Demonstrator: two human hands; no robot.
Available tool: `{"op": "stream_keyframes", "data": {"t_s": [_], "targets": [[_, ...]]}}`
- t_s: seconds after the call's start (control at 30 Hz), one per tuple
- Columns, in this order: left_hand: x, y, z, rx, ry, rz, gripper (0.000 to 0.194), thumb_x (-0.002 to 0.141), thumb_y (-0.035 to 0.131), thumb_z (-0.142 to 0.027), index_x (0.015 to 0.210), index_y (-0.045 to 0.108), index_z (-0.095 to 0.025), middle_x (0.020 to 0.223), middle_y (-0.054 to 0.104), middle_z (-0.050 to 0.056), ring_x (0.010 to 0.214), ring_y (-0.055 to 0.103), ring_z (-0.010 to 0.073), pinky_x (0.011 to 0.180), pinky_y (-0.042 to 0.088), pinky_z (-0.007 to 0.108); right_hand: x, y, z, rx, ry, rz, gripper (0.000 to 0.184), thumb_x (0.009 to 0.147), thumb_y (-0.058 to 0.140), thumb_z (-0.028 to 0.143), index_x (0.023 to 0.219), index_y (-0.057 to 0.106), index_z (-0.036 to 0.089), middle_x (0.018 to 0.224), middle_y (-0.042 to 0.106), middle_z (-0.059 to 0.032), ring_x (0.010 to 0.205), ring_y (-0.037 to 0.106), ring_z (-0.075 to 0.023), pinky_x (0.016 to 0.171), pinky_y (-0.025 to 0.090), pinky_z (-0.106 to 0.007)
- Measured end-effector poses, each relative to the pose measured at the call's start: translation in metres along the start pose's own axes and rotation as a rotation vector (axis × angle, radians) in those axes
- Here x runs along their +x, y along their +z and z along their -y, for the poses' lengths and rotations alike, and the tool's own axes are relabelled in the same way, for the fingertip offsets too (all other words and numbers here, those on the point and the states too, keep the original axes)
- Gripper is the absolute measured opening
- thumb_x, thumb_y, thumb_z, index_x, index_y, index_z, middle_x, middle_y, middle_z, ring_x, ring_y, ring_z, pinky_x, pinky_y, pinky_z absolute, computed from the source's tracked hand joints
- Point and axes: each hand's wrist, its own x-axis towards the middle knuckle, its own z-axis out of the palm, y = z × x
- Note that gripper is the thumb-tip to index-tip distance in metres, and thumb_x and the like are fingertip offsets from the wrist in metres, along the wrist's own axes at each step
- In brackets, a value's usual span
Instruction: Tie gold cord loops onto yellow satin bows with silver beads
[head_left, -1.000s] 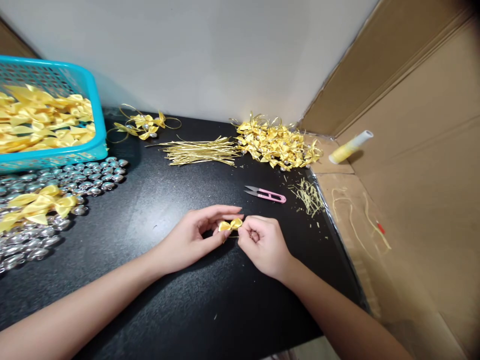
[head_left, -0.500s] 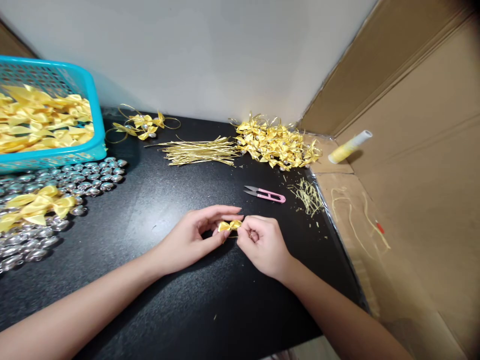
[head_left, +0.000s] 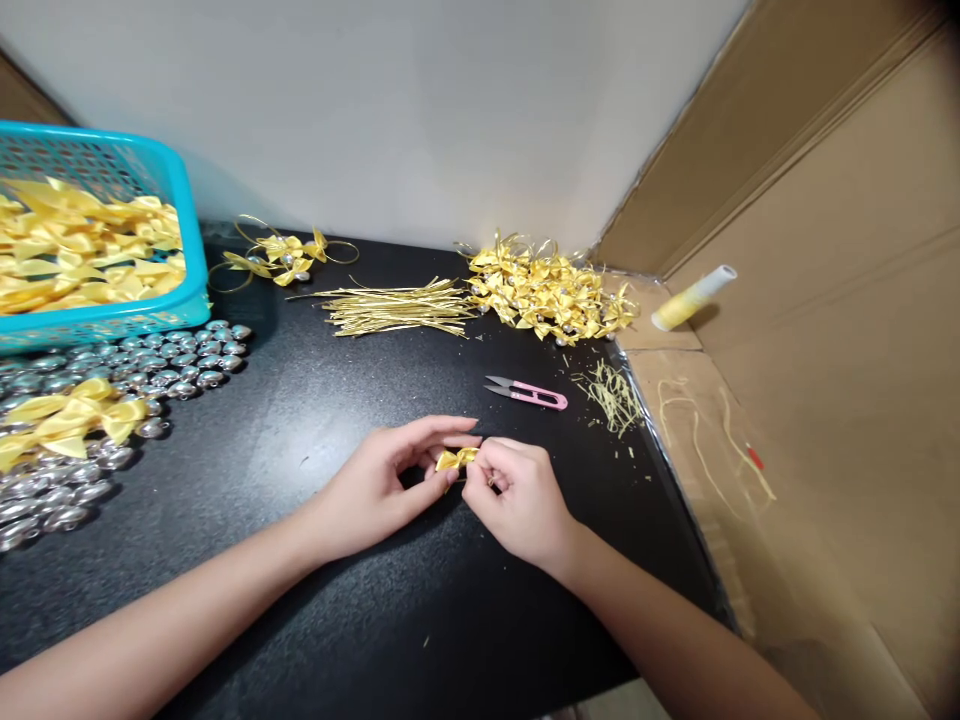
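Note:
Between my two hands, just above the black table (head_left: 315, 640), is a small yellow ribbon bow (head_left: 452, 459). My left hand (head_left: 390, 475) holds the bow's left side with its thumb and fingertips. Curled at the bow's right side, my right hand (head_left: 521, 495) is closed in a pinch; part of the bow and a thin gold cord lie by its fingers, but exactly what it grips is partly hidden. Beyond the hands lies a pair of pink-handled thread snips (head_left: 529, 392), blades pointing left. A bundle of gold cords (head_left: 397, 307) rests farther back.
At the left stands a blue basket (head_left: 193, 240) of yellow bows, with silver beads (head_left: 180, 365) and loose bows (head_left: 75, 420) before it. Finished-looking bows with beads (head_left: 547, 285) are heaped at the back right. Cord scraps (head_left: 615, 398) and a yellow thread spool (head_left: 690, 300) are at the right.
My right hand has shifted slightly left, closer to my left hand, covering more of the bow. The bow is a little more tilted. The whole view has moved slightly.

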Motion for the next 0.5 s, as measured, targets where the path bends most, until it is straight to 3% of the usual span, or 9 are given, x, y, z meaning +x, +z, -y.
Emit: {"op": "stream_keyframes", "data": {"t_s": [0.13, 0.3, 0.4, 0.5], "targets": [[-0.002, 0.002, 0.003, 0.135, 0.046, -0.114, 0.037, 0.085, 0.062, -0.022, 0.122, 0.056, -0.021, 0.108, 0.067, 0.008, 0.075, 0.065, 0.0134, 0.068, 0.055, 0.026, -0.001, 0.000, -0.002, -0.016, 0.003, -0.019, 0.030, 0.076, 0.047, 0.010, 0.056, 0.027, 0.021, 0.054, 0.031, 0.0063, 0.048, 0.031, -0.0075, 0.047, 0.024, -0.023], [0.001, 0.003, 0.006, 0.019, -0.032, -0.280, 0.022, 0.080, 0.068, -0.023, 0.100, 0.062, -0.019, 0.085, 0.066, 0.002, 0.074, 0.064, 0.0133, 0.068, 0.054, 0.024, -0.001, -0.007, -0.003, 0.003, -0.036, -0.107, 0.027, 0.082, 0.047, 0.011, 0.059, 0.036, 0.021, 0.057, 0.039, 0.0043, 0.053, 0.041, -0.0098, 0.053, 0.034, -0.023], [0.002, 0.003, 0.005, -0.057, -0.122, -0.270, 0.017, 0.076, 0.072, -0.027, 0.088, 0.065, -0.017, 0.079, 0.069, 0.002, 0.073, 0.064, 0.0133, 0.069, 0.053, 0.024, 0.001, -0.010, -0.002, -0.019, -0.044, -0.168, 0.021, 0.083, 0.050, 0.013, 0.063, 0.048, 0.019, 0.077, 0.058, -0.0041, 0.077, 0.056, -0.0161, 0.072, 0.045, -0.029], [0.002, 0.004, 0.002, -0.133, -0.192, -0.251, 0.019, 0.074, 0.074, -0.031, 0.085, 0.068, -0.017, 0.077, 0.070, 0.002, 0.072, 0.065, 0.0140, 0.070, 0.053, 0.025, 0.002, -0.008, -0.002, 0.036, -0.016, -0.132, 0.018, 0.083, 0.053, 0.013, 0.067, 0.053, 0.019, 0.106, 0.063, -0.0104, 0.102, 0.059, -0.0208, 0.090, 0.046, -0.035]]}}
